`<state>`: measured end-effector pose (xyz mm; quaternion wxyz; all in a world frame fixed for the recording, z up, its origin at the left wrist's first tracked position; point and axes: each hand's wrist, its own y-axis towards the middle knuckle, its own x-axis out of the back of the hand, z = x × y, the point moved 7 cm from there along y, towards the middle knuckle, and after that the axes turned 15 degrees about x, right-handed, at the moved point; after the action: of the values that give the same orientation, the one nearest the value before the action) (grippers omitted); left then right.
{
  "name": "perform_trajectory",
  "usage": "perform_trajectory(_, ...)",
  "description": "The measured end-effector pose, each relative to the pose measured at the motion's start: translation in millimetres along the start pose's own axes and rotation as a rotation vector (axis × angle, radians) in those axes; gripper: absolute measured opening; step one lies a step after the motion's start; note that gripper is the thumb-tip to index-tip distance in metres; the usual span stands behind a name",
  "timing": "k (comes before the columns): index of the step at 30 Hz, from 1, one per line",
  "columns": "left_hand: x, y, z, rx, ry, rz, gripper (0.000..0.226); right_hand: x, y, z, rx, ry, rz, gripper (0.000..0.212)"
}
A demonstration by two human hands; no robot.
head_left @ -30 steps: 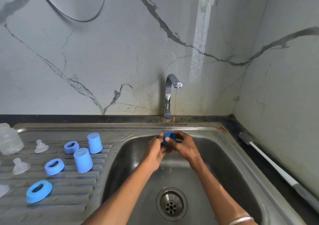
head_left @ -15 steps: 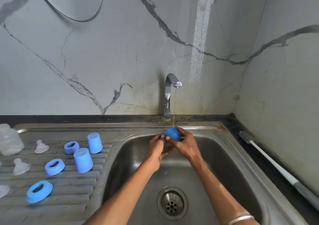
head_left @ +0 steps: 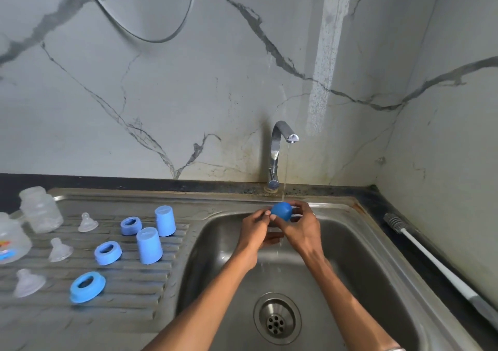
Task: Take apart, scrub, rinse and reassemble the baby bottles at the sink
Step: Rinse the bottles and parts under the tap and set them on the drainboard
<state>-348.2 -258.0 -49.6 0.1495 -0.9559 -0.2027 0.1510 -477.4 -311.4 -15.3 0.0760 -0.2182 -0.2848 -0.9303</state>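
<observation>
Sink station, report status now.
Both hands, left and right, hold a blue cap under the running tap. Other parts wait on the drainboard. Brush lies unused, right counter. Nothing in the way.

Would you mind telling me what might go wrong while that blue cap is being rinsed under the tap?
1. The blue cap is wet and pinched only by fingertips of the left hand and right hand; the grip may slip and drop it toward the drain.
2. The stream from the tap strikes the cap's rounded outside, so it may splash, and the inside may go unrinsed.
</observation>
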Motion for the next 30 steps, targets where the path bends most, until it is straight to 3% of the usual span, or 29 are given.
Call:
perform_trajectory(4,19.7,-9.9,6.8,-0.010,0.272,-0.155,0.030,8.1,-12.3,13.7,-0.002,-0.188,0.028,0.055)
perform_trajectory(10,44.2,-60.6,-2.5,-0.188,0.748,-0.293,0.030,13.5,-40.4,41.5,-0.016,-0.258,0.083,0.055)
perform_trajectory(18,107.6,-145.9,-31.9,-0.432,0.907,-0.489,0.036,-28.2,-74.4,118.5,0.102,-0.139,0.247,0.055)
perform_trajectory(24,174.2,-212.7,-55.9,-0.516,0.978,-0.616,0.023,-83.9,-101.6,186.7,0.204,-0.015,0.404,0.051)
perform_trajectory(30,249.8,-259.8,-60.1,-0.513,1.002,-0.733,0.030,-140.3,-134.4,223.0,0.230,0.018,0.490,0.055)
